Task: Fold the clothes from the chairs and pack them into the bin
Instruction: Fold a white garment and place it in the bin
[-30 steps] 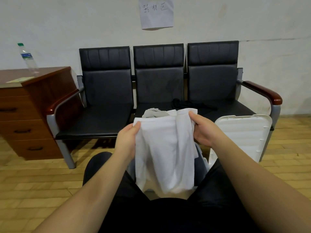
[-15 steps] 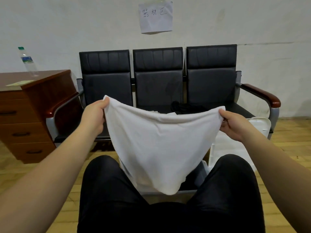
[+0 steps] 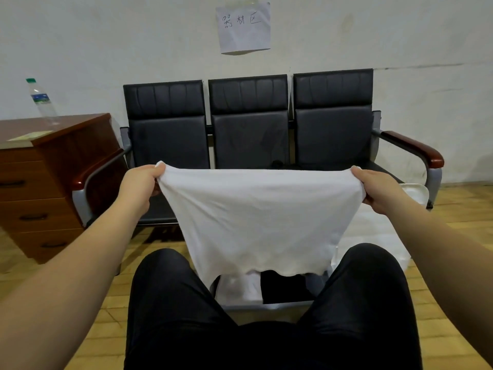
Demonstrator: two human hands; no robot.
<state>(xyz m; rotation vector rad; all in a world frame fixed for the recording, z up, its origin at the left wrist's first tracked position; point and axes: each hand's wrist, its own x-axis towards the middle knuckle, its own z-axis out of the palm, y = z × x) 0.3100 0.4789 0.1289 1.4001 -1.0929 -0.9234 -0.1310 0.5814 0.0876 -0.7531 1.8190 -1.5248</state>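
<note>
Here, left hand [image 3: 138, 186] and right hand [image 3: 378, 189] each clench a top corner of the white garment [image 3: 256, 217], stretched at 12 o'clock above the bin [image 3: 266, 305].

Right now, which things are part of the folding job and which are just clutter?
In the job: white garment stretched between left hand and right hand; bin between the knees; bin lid; chairs; dark item on a seat.

Just lying about: water bottle, wooden cabinet, wall note.
</note>
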